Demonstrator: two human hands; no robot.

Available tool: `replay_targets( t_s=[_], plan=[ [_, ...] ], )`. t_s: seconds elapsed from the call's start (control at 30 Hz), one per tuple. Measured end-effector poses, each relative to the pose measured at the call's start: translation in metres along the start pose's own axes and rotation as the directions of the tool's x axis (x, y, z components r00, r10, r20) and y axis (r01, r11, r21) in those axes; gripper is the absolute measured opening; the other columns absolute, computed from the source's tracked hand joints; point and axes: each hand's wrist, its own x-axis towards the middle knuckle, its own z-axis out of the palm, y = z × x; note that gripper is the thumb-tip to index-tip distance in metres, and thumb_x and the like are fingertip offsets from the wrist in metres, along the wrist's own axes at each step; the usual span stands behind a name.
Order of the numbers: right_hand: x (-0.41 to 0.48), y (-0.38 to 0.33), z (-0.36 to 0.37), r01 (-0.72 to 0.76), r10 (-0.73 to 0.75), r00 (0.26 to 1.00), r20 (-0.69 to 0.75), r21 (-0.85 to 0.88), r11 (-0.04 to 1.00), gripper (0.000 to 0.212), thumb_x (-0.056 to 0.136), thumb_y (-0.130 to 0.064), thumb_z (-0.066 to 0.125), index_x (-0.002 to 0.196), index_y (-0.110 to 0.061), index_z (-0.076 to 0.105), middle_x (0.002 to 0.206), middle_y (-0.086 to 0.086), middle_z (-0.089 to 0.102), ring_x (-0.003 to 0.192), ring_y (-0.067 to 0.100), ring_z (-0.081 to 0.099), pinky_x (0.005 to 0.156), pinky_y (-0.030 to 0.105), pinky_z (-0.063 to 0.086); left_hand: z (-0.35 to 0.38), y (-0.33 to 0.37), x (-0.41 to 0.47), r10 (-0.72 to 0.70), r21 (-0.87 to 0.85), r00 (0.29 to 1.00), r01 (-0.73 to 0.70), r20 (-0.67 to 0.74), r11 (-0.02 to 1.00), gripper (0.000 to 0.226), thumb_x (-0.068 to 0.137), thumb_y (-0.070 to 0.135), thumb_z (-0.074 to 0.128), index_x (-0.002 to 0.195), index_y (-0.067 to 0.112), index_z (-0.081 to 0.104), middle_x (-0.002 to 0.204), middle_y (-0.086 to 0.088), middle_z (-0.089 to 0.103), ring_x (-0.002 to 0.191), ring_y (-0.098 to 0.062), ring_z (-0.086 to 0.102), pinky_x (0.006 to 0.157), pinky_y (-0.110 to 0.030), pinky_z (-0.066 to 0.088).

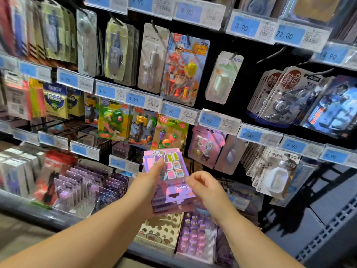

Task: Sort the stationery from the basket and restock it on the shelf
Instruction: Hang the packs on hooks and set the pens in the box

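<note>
My left hand (148,182) grips a small stack of pink and purple eraser packs (170,178) upside down, thumb pressed on the top card. My right hand (204,188) hovers at the stack's right edge with fingers curled near the card; whether it pinches the card I cannot tell. Both hands are in front of the shelf (173,111), just below a hanging row of matching purple eraser packs (206,146). No basket is in view.
Pegs carry fruit eraser packs (170,132), a firefighter eraser card (183,68), correction tapes (289,95) and sticky notes (56,101). Blue price tags (210,118) line each rail. Low trays hold purple packs (90,186) and a perforated cardboard display (162,229).
</note>
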Motion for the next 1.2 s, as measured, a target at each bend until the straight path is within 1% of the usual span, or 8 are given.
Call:
replay_targets(
  t_s=[0.2, 0.37, 0.53, 0.63, 0.73, 0.9, 1.03, 1.2],
  plan=[
    [-0.010, 0.002, 0.011, -0.108, 0.107, 0.994, 0.009, 0.031, 0.994, 0.042, 0.074, -0.022, 0.083, 0.105, -0.018, 0.054, 0.097, 0.002, 0.072, 0.086, 0.022, 0.071, 0.071, 0.038, 0.058, 0.007, -0.012, 0.007, 0.025, 0.041, 1.000, -0.024, -0.018, 0.999, 0.076, 0.060, 0.070, 0.073, 0.114, 0.016, 0.070, 0.107, -0.021, 0.072, 0.098, -0.045, 0.068, 0.088, -0.066, 0.051],
    [-0.012, 0.001, 0.006, -0.162, 0.166, 0.986, -0.013, 0.172, 0.972, 0.019, 0.083, -0.008, 0.072, 0.098, -0.012, 0.061, 0.099, 0.012, 0.072, 0.088, 0.029, 0.069, 0.085, 0.047, 0.054, 0.007, -0.020, 0.009, 0.046, 0.085, 0.999, -0.045, -0.005, 0.995, 0.094, 0.044, 0.086, 0.072, 0.108, 0.017, 0.072, 0.107, -0.014, 0.073, 0.100, -0.037, 0.069, 0.095, -0.056, 0.050],
    [-0.014, 0.004, -0.002, -0.211, 0.236, 0.971, -0.042, 0.316, 0.925, 0.009, 0.089, -0.007, 0.063, 0.095, -0.013, 0.067, 0.091, 0.008, 0.075, 0.088, 0.028, 0.069, 0.085, 0.043, 0.052, 0.007, -0.017, 0.002, 0.050, 0.062, 0.998, -0.047, -0.037, 0.997, 0.073, 0.058, 0.087, 0.062, 0.056, 0.015, 0.058, 0.052, -0.007, 0.053, 0.046, -0.018, 0.049, 0.057, -0.028, 0.042],
    [-0.014, 0.005, -0.007, -0.188, 0.244, 0.963, -0.113, 0.367, 0.911, 0.011, 0.092, -0.008, 0.059, 0.084, -0.014, 0.063, 0.075, 0.000, 0.074, 0.069, 0.016, 0.068, 0.070, 0.033, 0.049, 0.008, -0.020, -0.003, -0.005, 0.074, 0.998, 0.009, -0.065, 0.997, 0.071, 0.067, 0.080, 0.060, 0.078, 0.010, 0.065, 0.044, -0.004, 0.048, 0.033, -0.016, 0.040, 0.053, -0.025, 0.035],
    [-0.012, 0.007, -0.013, -0.157, 0.254, 0.949, -0.187, 0.418, 0.895, 0.011, 0.091, -0.008, 0.060, 0.085, -0.013, 0.067, 0.077, 0.001, 0.075, 0.083, 0.027, 0.070, 0.085, 0.044, 0.052, 0.005, -0.025, 0.005, -0.036, 0.070, 0.998, 0.039, -0.047, 0.997, 0.105, 0.040, 0.087, 0.070, 0.113, 0.011, 0.068, 0.071, -0.009, 0.062, 0.042, -0.017, 0.040, 0.060, -0.030, 0.033],
    [-0.011, 0.007, -0.019, -0.153, 0.287, 0.931, -0.227, 0.470, 0.870, 0.013, 0.097, -0.009, 0.052, 0.093, -0.008, 0.065, 0.073, 0.005, 0.074, 0.059, 0.023, 0.070, 0.055, 0.036, 0.057, 0.009, -0.026, -0.001, -0.060, 0.181, 0.998, 0.054, 0.026, 0.982, 0.052, 0.075, 0.062, 0.070, 0.087, 0.012, 0.063, 0.048, 0.000, 0.034, 0.041, -0.015, 0.031, 0.046, -0.018, 0.026],
    [-0.007, 0.011, -0.030, -0.155, 0.308, 0.899, -0.312, 0.432, 0.889, 0.018, 0.100, -0.011, 0.049, 0.109, -0.002, 0.062, 0.090, 0.012, 0.072, 0.063, 0.023, 0.069, 0.054, 0.033, 0.056, 0.011, -0.026, -0.005, -0.054, 0.217, 0.995, 0.036, 0.080, 0.975, 0.038, 0.080, 0.053, 0.069, 0.090, 0.016, 0.071, 0.044, 0.001, 0.037, 0.032, -0.011, 0.031, 0.037, -0.013, 0.026],
    [-0.004, 0.011, -0.054, -0.140, 0.307, 0.886, -0.346, 0.432, 0.891, 0.017, 0.102, -0.013, 0.044, 0.104, -0.010, 0.061, 0.077, 0.003, 0.070, 0.049, 0.013, 0.066, 0.040, 0.023, 0.050, 0.010, -0.025, -0.009, -0.071, 0.205, 0.995, 0.055, 0.072, 0.977, 0.026, 0.088, 0.043, 0.064, 0.090, 0.019, 0.072, 0.037, 0.003, 0.031, 0.027, -0.007, 0.022, 0.033, -0.009, 0.021]
  ],
)
